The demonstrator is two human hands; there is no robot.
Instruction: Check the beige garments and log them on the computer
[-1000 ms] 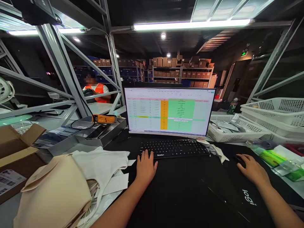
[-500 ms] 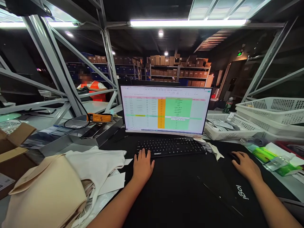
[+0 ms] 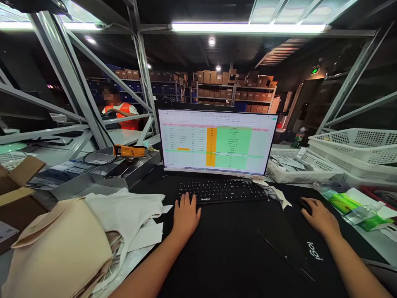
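My left hand (image 3: 186, 215) lies flat on the black desk mat (image 3: 235, 248), fingers spread and tips on the lower left keys of a black keyboard (image 3: 221, 190). My right hand (image 3: 321, 218) is cupped over a black mouse (image 3: 305, 205) at the right of the mat. Behind the keyboard stands a monitor (image 3: 215, 142) showing a spreadsheet with orange and green columns.
Beige and white garments (image 3: 87, 236) and loose paper lie at the left, with a cardboard box (image 3: 15, 186) beyond. A grey tray (image 3: 124, 169) holds an orange scanner (image 3: 130, 150). White baskets (image 3: 356, 149) stand at the right. A person in an orange vest (image 3: 120, 114) works behind the racks.
The view has drifted slightly; a highlighted row on the spreadsheet has changed. Both hands stay in place on the keyboard and mouse.
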